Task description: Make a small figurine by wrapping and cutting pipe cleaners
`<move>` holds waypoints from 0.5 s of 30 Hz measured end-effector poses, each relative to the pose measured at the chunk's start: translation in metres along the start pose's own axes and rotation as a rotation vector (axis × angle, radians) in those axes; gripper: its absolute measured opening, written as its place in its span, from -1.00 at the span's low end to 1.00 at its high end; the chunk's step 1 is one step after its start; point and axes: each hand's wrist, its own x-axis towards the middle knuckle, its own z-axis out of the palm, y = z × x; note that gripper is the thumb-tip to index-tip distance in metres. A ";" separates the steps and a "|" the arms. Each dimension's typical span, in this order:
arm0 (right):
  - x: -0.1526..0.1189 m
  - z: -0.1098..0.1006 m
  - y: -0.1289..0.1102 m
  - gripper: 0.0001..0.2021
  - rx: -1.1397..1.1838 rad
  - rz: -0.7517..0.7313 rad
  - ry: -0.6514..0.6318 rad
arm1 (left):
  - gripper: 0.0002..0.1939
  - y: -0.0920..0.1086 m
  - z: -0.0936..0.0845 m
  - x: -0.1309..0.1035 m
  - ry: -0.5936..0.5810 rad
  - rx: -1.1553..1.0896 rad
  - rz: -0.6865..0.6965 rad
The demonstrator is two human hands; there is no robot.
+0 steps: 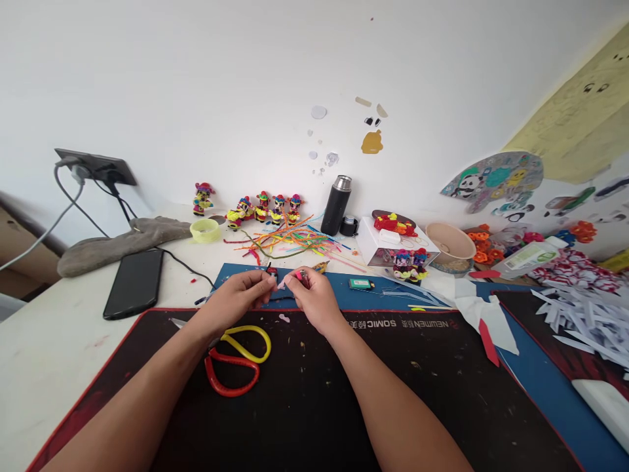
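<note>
My left hand [244, 293] and my right hand [313, 296] meet above the far edge of the black mat, fingers pinched. A small pale lilac piece [282, 284] shows between the fingertips, against my right thumb. What my left fingers pinch is too small to tell. Something small and pink-red [301, 274] peeks out at my right fingers. Just behind my left fingertips is a small dark and red figure part [272, 270], partly hidden. Another pale scrap [284, 318] lies on the mat below. Scissors [236, 360] with one yellow and one red handle rest beside my left forearm.
Behind the hands lie a heap of coloured pipe cleaners [295, 239], several small figures [263, 206] and a black thermos [337, 206]. A phone [133, 283] and tape roll [205, 231] are left. White paper strips [580, 321] and a white box [371, 249] are right.
</note>
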 end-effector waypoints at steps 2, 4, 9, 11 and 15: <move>0.000 0.000 -0.001 -0.68 0.142 0.075 -0.047 | -0.52 0.000 0.000 0.001 0.025 -0.047 0.028; 0.000 0.000 -0.003 -0.65 0.282 0.148 -0.099 | -0.53 -0.001 0.000 0.002 0.040 -0.093 0.066; -0.003 0.001 -0.007 -0.59 0.432 0.231 -0.143 | -0.54 -0.009 0.002 0.006 0.078 -0.132 0.171; -0.003 0.003 -0.007 -0.57 0.447 0.240 -0.162 | -0.58 -0.012 0.003 0.006 0.088 -0.125 0.193; -0.005 0.005 -0.005 -0.56 0.464 0.246 -0.188 | -0.64 -0.013 0.005 0.004 0.093 -0.097 0.214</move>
